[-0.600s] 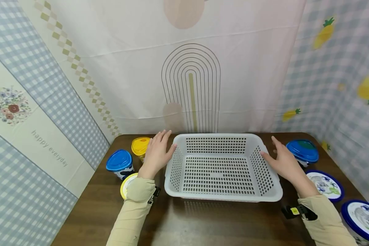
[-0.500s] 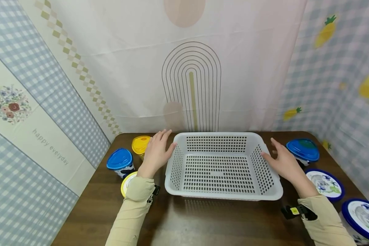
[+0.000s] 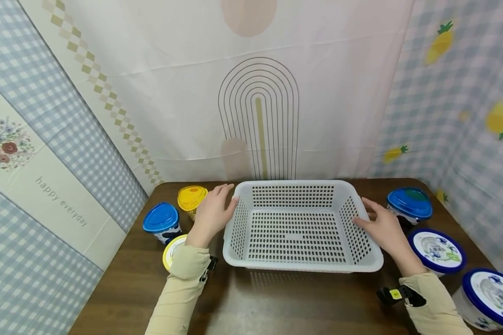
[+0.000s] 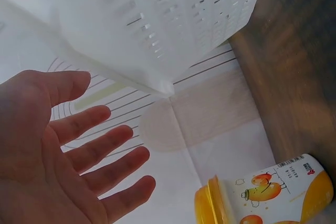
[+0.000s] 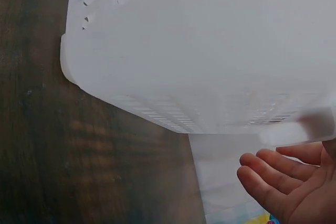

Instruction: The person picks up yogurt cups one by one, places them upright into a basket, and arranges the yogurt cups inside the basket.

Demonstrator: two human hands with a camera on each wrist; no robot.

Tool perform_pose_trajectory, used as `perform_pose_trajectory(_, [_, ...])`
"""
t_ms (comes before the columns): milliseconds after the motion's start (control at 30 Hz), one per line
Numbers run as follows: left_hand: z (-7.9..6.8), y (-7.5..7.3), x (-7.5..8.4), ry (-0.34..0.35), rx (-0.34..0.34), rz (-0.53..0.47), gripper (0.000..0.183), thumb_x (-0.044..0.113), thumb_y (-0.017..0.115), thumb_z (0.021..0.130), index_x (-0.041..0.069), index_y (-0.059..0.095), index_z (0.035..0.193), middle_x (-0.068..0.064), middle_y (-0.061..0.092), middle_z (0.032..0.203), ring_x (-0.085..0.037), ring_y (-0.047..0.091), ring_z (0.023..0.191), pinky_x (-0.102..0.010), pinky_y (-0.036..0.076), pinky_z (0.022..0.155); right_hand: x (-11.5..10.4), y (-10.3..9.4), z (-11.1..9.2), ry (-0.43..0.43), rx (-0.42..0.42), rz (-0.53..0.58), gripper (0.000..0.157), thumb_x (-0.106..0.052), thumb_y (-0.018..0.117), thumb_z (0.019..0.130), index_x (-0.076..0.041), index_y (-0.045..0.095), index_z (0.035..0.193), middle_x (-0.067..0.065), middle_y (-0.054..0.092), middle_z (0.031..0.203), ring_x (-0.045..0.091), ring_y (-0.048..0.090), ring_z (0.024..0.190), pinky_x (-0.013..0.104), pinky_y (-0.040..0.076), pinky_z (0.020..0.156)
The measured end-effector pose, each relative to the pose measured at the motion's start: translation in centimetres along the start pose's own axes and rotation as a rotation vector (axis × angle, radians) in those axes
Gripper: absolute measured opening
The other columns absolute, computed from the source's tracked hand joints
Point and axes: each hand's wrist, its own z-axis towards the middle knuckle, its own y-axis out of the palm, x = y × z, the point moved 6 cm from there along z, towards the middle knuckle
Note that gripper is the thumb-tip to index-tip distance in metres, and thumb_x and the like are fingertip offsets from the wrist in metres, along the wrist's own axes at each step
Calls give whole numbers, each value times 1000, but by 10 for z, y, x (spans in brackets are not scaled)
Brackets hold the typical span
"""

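A white plastic basket [image 3: 295,267] with slotted walls stands near the back of the brown table, nothing inside it. My left hand [image 3: 211,211] hovers by its left rim, thumb toward the rim; in the left wrist view the fingers [image 4: 100,156] are spread, apart from the basket wall [image 4: 157,35]. At the right rim, my right hand [image 3: 385,228] has its thumb over the inside of the basket and its fingers outside. Seen from the right wrist, those fingers [image 5: 273,177] extend loosely below the rim, the thumb largely hidden behind the basket wall [image 5: 184,66].
Left of the basket are a blue-lidded tub [image 3: 161,221], a yellow-lidded tub [image 3: 191,197] and a yellow-rimmed tub [image 3: 169,253] partly behind the left arm. Several blue-lidded tubs [image 3: 438,251] line the right side. A printed curtain [image 3: 339,116] hangs behind the table [image 3: 276,307].
My right hand has come closer to the basket's right rim, its thumb now further over the inside. The left hand has shifted only slightly. The whole view has moved a little.
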Motion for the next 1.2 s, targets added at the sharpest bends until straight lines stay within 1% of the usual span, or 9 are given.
perform_pose_trajectory(133, [-2,0,-2,-9,-6,-4,52,40,58,101,11,56,144,-15,55,143,-35,54,128,-54,47,102,2,2,0,12,17,22,72,-20,67,97,9,31,152,37,51,137,47,66,103,46,60,71])
perform_pose_trajectory(300, [-4,-4,-6,-12,-3,-20,52,42,59,101,11,57,143,-15,57,141,-34,55,126,-53,48,101,2,3,1,6,30,40,71,-19,66,97,9,32,152,37,53,134,46,65,104,46,60,72])
perform_pose_trajectory(500, [-11,-16,-15,-28,-4,-20,54,42,59,100,9,55,144,-16,56,142,-36,56,126,-55,48,100,5,5,-1,25,27,71,71,-22,65,98,7,31,153,36,54,132,46,64,106,45,60,72])
perform_pose_trajectory(600, [-16,-27,-20,-25,-3,-18,56,45,57,101,10,54,145,-17,56,141,-35,59,120,-54,51,95,6,5,-1,34,41,79,71,-23,66,98,6,32,153,34,55,132,46,63,106,45,60,73])
perform_pose_trajectory(733, [-24,-46,-31,-29,4,-17,59,49,56,101,12,52,147,-15,55,143,-36,59,120,-56,52,90,9,5,-1,32,49,87,71,-25,66,98,5,32,154,34,57,130,45,64,104,44,61,71])
perform_pose_trajectory(767, [-26,-52,-34,-31,7,-16,59,49,55,101,12,51,148,-15,54,144,-36,58,121,-57,52,90,9,6,0,32,49,89,72,-26,66,98,4,32,154,34,57,130,45,65,103,44,61,70])
perform_pose_trajectory(833, [-31,-63,-41,-26,16,-21,59,47,55,102,11,50,148,-16,53,145,-38,53,128,-58,48,95,9,6,0,35,51,86,72,-27,65,98,4,32,154,34,57,129,44,65,103,44,61,70])
perform_pose_trajectory(1000, [-45,-89,-57,-22,49,-3,57,43,53,103,9,49,149,-18,54,143,-40,54,125,-60,47,93,12,6,0,48,56,82,72,-30,65,99,3,32,155,33,58,127,45,64,103,46,60,70])
perform_pose_trajectory(1200, [-64,-113,-74,-62,103,0,58,46,51,104,8,49,148,-22,52,144,-45,51,126,-65,43,96,13,7,1,52,51,81,72,-30,64,99,2,31,155,33,58,128,45,65,103,47,60,71])
